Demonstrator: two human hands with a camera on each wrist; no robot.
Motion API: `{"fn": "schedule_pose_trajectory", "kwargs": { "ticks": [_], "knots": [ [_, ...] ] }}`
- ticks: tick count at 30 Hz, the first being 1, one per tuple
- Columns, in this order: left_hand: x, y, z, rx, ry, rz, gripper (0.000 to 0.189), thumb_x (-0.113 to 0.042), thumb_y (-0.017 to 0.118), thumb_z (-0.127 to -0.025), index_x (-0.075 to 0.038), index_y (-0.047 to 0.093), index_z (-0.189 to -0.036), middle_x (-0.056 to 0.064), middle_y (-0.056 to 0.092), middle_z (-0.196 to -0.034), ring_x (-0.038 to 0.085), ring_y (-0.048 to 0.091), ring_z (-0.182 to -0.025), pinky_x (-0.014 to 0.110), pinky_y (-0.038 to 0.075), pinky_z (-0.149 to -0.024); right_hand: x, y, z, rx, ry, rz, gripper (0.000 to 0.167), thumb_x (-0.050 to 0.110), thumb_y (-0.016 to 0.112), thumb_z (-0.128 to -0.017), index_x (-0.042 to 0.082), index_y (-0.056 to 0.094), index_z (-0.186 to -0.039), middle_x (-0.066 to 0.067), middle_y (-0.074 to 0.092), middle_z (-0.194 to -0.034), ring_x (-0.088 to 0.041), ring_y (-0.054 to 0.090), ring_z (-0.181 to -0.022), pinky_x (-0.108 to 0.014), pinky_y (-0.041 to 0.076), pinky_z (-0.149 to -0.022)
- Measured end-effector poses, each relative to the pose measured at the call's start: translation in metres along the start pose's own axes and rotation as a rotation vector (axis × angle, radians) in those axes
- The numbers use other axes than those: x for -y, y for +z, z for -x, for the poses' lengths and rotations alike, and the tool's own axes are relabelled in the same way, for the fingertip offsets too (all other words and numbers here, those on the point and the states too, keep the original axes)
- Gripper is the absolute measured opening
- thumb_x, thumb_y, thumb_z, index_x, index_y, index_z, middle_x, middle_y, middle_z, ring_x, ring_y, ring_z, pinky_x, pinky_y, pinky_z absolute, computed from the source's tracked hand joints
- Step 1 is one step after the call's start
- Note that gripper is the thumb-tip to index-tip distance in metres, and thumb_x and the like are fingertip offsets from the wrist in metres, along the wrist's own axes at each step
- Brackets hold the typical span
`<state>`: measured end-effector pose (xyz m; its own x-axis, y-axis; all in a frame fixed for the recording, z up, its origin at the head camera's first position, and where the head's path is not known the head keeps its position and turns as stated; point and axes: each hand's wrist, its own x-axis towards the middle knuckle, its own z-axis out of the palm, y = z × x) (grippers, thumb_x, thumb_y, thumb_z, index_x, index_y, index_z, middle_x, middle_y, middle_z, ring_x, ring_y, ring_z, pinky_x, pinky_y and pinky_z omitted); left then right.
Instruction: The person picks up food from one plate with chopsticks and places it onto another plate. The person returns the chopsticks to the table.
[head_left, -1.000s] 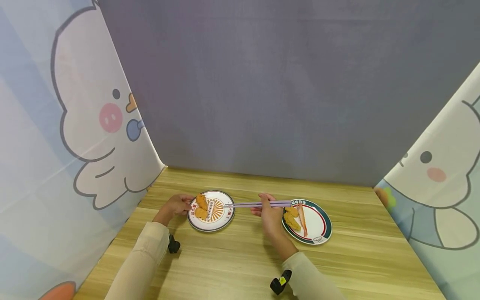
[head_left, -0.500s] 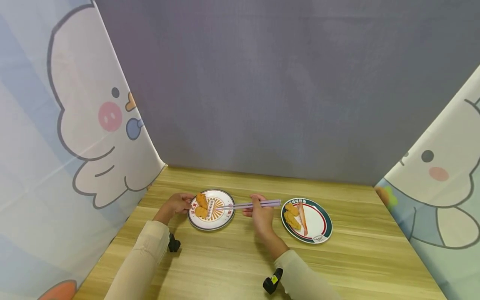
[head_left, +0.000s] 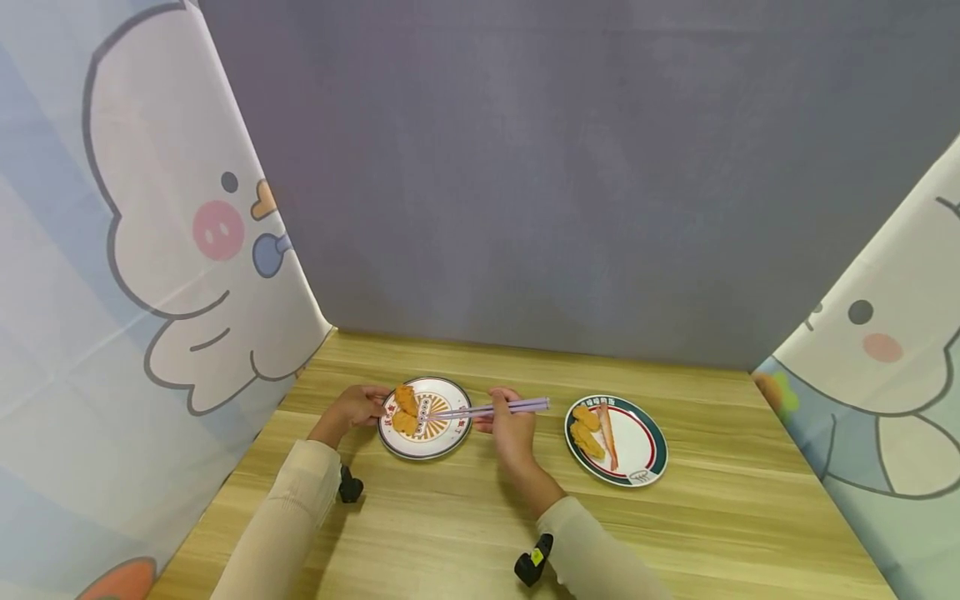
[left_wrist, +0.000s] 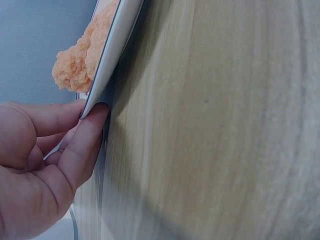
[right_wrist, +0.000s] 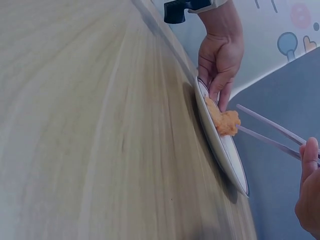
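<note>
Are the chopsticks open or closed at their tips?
Open: the right wrist view shows the chopsticks with a gap between their tips.

Lilac chopsticks [head_left: 528,406] point over a sunburst-patterned plate [head_left: 438,448] bearing breaded pieces [head_left: 405,422]

The head view looks down from above; low, close wrist views share the left plate [head_left: 446,438].

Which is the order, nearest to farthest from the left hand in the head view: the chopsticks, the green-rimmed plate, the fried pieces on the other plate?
1. Fried pieces, just right of the left hand.
2. Chopsticks, in the right hand.
3. Green-rimmed plate, farther right.
</note>
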<state>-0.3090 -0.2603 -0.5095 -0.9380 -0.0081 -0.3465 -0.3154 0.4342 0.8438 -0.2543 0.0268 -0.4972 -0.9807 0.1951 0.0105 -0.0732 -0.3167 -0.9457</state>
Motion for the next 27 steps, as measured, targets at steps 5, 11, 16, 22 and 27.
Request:
{"fn": "schedule_pose_trajectory", "kwargs": {
  "ticks": [5, 11, 16, 22, 27],
  "knots": [
    [0.001, 0.0, 0.0, 0.004, 0.001, 0.007, 0.046, 0.009, 0.063, -0.093, 0.007, 0.056, -0.138, 0.013, 0.063, -0.105, 0.014, 0.062, -0.083, 0.026, 0.057, -0.069, -0.006, 0.005, 0.003, 0.004, 0.023, 0.013, 0.027, 0.012, 0.054, -0.105, -0.012, 0.063, -0.115, -0.042, 0.065, -0.087, -0.015, 0.068, -0.051, -0.033, 0.06, -0.051],
    [0.001, 0.0, 0.001, 0.003, -0.001, 0.002, 0.046, 0.007, 0.063, -0.093, 0.006, 0.056, -0.139, 0.013, 0.063, -0.107, 0.014, 0.061, -0.084, 0.026, 0.057, -0.07, -0.014, 0.01, 0.004, 0.012, 0.034, 0.021, 0.029, 0.011, 0.055, -0.104, -0.014, 0.062, -0.117, -0.036, 0.067, -0.082, -0.018, 0.07, -0.053, -0.033, 0.06, -0.052],
    [0.001, -0.001, 0.002, -0.001, 0.001, -0.004, 0.046, 0.007, 0.063, -0.094, 0.005, 0.056, -0.14, 0.016, 0.064, -0.111, 0.013, 0.061, -0.084, 0.026, 0.057, -0.069, -0.019, 0.016, 0.005, 0.027, 0.033, 0.027, 0.03, 0.009, 0.053, -0.104, -0.016, 0.061, -0.119, -0.027, 0.068, -0.072, -0.012, 0.066, -0.048, -0.029, 0.059, -0.05],
    [-0.002, -0.001, 0.004, 0.008, 0.004, -0.002, 0.045, 0.007, 0.063, -0.094, 0.007, 0.056, -0.139, 0.017, 0.063, -0.11, 0.013, 0.061, -0.084, 0.028, 0.057, -0.07, -0.021, 0.024, 0.008, 0.022, 0.024, 0.048, 0.029, 0.01, 0.053, -0.104, -0.015, 0.062, -0.117, -0.043, 0.064, -0.085, -0.011, 0.065, -0.047, -0.025, 0.057, -0.048],
    [-0.002, -0.001, 0.005, 0.014, 0.004, 0.001, 0.045, 0.007, 0.063, -0.094, 0.007, 0.056, -0.139, 0.015, 0.062, -0.108, 0.013, 0.061, -0.083, 0.028, 0.057, -0.071, -0.022, 0.027, 0.008, 0.027, 0.029, 0.051, 0.031, 0.013, 0.056, -0.104, -0.013, 0.064, -0.118, -0.042, 0.065, -0.089, -0.01, 0.065, -0.048, -0.026, 0.057, -0.049]
  ]
}}
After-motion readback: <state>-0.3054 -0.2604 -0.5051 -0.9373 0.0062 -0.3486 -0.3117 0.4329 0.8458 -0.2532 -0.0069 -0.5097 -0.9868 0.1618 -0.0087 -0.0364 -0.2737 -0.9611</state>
